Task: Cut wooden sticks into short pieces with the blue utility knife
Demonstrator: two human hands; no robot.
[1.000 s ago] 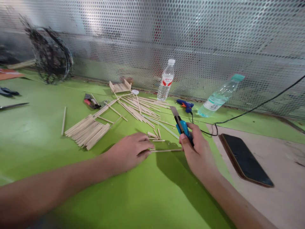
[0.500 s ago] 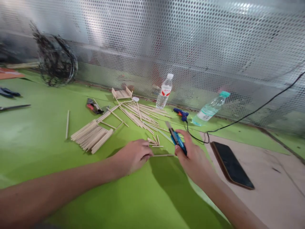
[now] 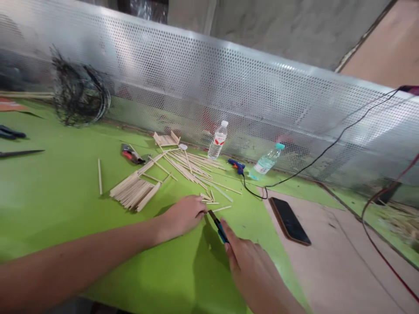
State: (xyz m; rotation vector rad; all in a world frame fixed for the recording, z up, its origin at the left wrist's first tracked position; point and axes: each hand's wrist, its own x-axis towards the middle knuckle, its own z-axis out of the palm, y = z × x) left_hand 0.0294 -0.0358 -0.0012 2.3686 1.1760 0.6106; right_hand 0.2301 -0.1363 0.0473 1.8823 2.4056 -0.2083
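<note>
My left hand (image 3: 183,215) lies on the green table (image 3: 49,196), fingertips pressed together on one end of a thin wooden stick (image 3: 220,209). My right hand (image 3: 248,266) grips a blue utility knife (image 3: 220,227), its blade tip pointing at the stick close to the left fingertips. Several short cut stick pieces (image 3: 208,197) lie just beyond the hands.
A flat bundle of sticks (image 3: 135,192) and a fan of long sticks (image 3: 186,165) lie farther back, with red pliers (image 3: 131,153), a small stick frame (image 3: 166,139), two water bottles (image 3: 217,140) (image 3: 266,162), a blue glue gun (image 3: 236,165) with black cord, and a phone (image 3: 289,220). A perforated metal wall (image 3: 229,104) closes the back.
The camera tilted up and back, showing more wall. My right hand drew toward me and lowered the knife from upright until its tip sits by the stick near my left fingers.
</note>
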